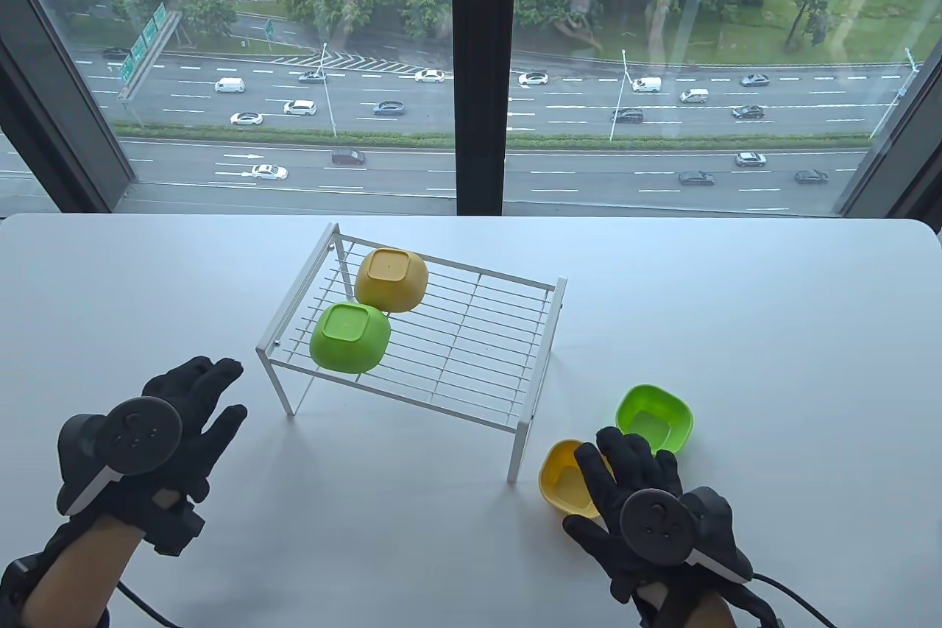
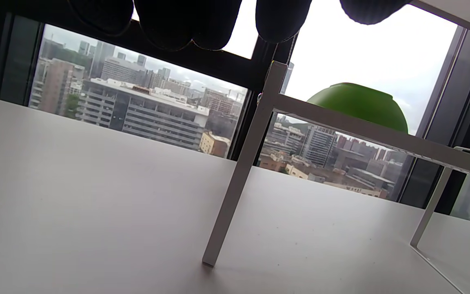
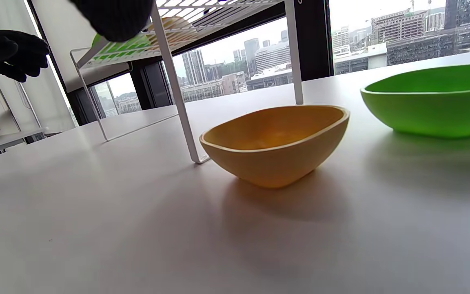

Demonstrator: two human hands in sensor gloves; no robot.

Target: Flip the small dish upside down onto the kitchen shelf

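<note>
Right hand point(image 1: 636, 492), fingers spread, hovers over yellow dish point(image 1: 563, 481) near table's front edge; a shallow grip could slip it mid-flip.

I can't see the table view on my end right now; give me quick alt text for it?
Right gloved hand reaches over an upright yellow plastic dish on the white table, an upright green dish just beyond. A white wire shelf holds an upside-down yellow dish and green dish; left gloved hand hovers open nearby.
</note>
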